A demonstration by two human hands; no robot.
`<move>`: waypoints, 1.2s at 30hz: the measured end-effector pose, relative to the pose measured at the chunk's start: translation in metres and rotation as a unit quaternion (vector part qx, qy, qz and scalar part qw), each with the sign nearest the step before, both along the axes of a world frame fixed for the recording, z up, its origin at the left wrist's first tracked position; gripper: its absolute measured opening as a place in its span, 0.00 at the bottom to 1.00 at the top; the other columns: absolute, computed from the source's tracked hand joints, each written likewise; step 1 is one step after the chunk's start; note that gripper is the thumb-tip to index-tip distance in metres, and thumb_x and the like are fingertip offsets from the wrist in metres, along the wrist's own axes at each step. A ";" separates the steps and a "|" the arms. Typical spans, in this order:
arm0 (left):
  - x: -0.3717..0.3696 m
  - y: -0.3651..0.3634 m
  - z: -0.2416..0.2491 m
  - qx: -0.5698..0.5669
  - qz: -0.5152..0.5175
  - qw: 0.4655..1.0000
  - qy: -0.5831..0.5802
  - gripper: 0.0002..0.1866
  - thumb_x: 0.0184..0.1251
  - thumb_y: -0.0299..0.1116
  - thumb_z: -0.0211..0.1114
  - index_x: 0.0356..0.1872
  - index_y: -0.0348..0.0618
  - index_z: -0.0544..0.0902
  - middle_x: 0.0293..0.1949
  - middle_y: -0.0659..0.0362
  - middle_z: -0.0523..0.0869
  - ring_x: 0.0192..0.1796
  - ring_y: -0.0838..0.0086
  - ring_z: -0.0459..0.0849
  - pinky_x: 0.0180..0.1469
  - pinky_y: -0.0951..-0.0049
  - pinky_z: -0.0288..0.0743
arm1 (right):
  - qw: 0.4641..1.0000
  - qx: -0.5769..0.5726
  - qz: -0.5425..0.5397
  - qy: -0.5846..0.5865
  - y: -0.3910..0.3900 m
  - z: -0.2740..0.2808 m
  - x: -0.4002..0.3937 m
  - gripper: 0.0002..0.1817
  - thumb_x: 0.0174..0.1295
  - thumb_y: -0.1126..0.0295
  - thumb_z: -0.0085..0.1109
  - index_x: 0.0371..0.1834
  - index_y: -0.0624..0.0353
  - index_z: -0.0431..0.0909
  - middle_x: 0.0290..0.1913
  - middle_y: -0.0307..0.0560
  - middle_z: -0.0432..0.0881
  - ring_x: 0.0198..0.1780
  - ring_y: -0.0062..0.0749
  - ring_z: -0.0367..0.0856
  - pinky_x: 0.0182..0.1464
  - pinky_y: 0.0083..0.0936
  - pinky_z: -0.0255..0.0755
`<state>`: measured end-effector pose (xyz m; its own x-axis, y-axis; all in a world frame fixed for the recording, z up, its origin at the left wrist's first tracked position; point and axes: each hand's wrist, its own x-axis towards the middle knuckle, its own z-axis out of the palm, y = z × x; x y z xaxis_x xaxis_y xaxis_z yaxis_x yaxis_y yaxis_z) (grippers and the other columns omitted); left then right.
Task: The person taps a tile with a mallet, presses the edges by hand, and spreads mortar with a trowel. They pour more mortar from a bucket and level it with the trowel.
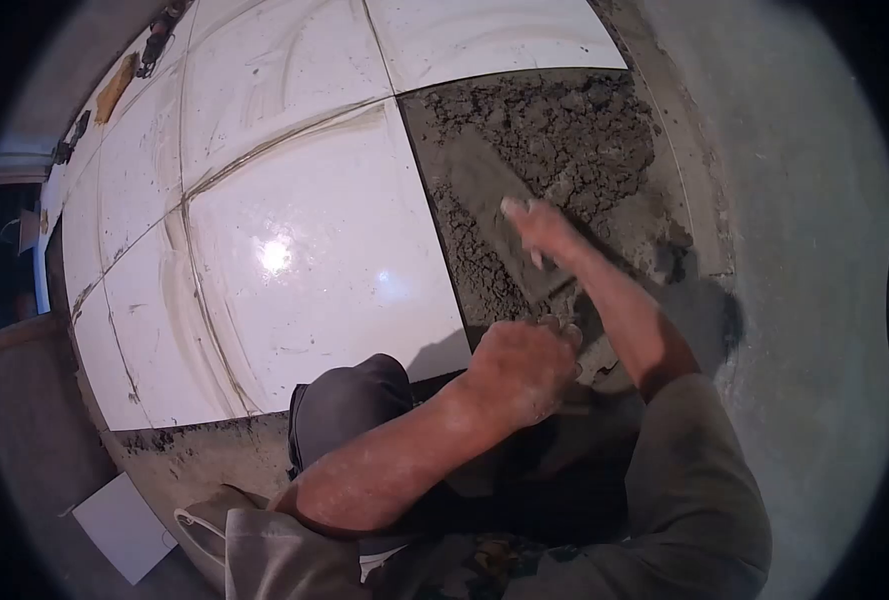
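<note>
My right hand is closed round the grip of a long, flat plastering trowel. The blade is coated in grey mortar and lies on the mortar bed, which is rough and crumbly around it. Closer to my body, my left hand is a fist above the near end of the bed. Its palm side is turned away, so whatever it may hold is hidden. Beside the bed on the left lies a large white floor tile with muddy smears along its edges.
More white tiles extend to the far left, with dirty joints. Several small objects lie along their far edge, among them a yellowish piece. On the right runs a grey wall. A loose white tile piece lies at lower left. My knee is at the tile's near edge.
</note>
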<state>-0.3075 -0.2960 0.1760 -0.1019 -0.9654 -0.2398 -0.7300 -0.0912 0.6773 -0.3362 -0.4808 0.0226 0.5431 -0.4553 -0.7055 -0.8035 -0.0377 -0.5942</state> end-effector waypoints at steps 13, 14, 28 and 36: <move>0.026 -0.029 -0.010 0.097 -0.006 0.994 -0.047 0.18 0.66 0.43 0.58 0.48 0.40 0.79 0.40 0.44 0.84 0.45 0.50 0.83 0.47 0.55 0.76 | 0.981 -0.055 0.159 0.096 0.056 0.022 -0.137 0.38 0.64 0.39 0.46 0.40 0.74 0.77 0.28 0.62 0.82 0.25 0.47 0.84 0.33 0.40 0.77; 0.022 -0.033 -0.011 0.094 -0.020 0.994 -0.044 0.18 0.66 0.43 0.58 0.48 0.40 0.79 0.40 0.44 0.84 0.45 0.50 0.83 0.47 0.55 0.76 | 0.983 -0.042 0.134 0.123 0.060 0.026 -0.142 0.36 0.65 0.41 0.48 0.43 0.73 0.77 0.33 0.64 0.83 0.31 0.50 0.85 0.39 0.43 0.77; -0.091 -0.107 -0.042 0.027 -0.180 0.983 0.028 0.26 0.68 0.47 0.53 0.60 0.41 0.75 0.52 0.45 0.81 0.59 0.53 0.77 0.61 0.56 0.70 | 0.926 -0.251 -0.168 0.228 0.105 0.227 -0.352 0.29 0.63 0.45 0.56 0.47 0.65 0.77 0.39 0.60 0.82 0.43 0.57 0.80 0.47 0.41 0.72; -0.167 -0.110 -0.064 0.093 -0.278 0.955 0.029 0.29 0.66 0.51 0.57 0.58 0.38 0.76 0.56 0.41 0.79 0.62 0.49 0.74 0.64 0.58 0.67 | 0.591 -0.344 -0.705 0.187 0.315 0.289 -0.465 0.19 0.68 0.51 0.54 0.36 0.58 0.77 0.20 0.35 0.71 0.17 0.17 0.66 0.20 0.18 0.59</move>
